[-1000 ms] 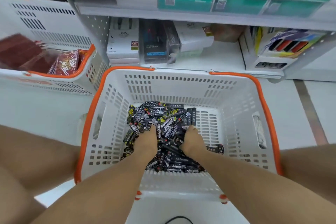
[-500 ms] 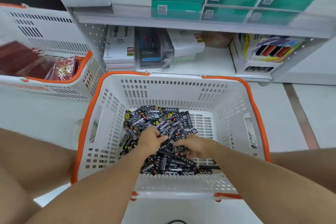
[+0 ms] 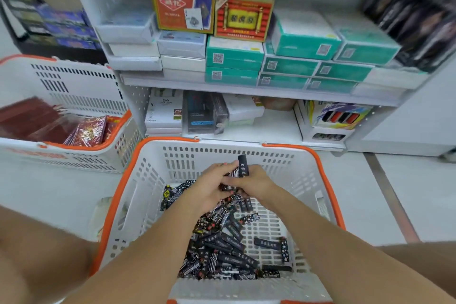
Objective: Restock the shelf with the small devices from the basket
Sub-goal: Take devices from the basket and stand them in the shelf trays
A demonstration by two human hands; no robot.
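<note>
A white basket with an orange rim (image 3: 328,163) stands on the floor between my knees. Several small black patterned devices (image 3: 222,249) lie heaped on its bottom. My left hand (image 3: 209,187) and my right hand (image 3: 256,182) are raised together above the pile, both closed around a bunch of devices. One device (image 3: 243,165) sticks up between my fingers. The white shelf (image 3: 271,128) lies just beyond the basket, with a bare patch of its lower board in the middle.
A second white basket (image 3: 74,155) with red packets stands at the left. The lower shelf holds white and dark boxes (image 3: 199,113) and a display carton (image 3: 330,118). Teal and white boxes (image 3: 291,64) fill the upper shelf.
Both hands have closed on a bunch of devices and lifted it out of the pile toward the basket's far wall. The camera has tilted up, showing more of the shelves.
</note>
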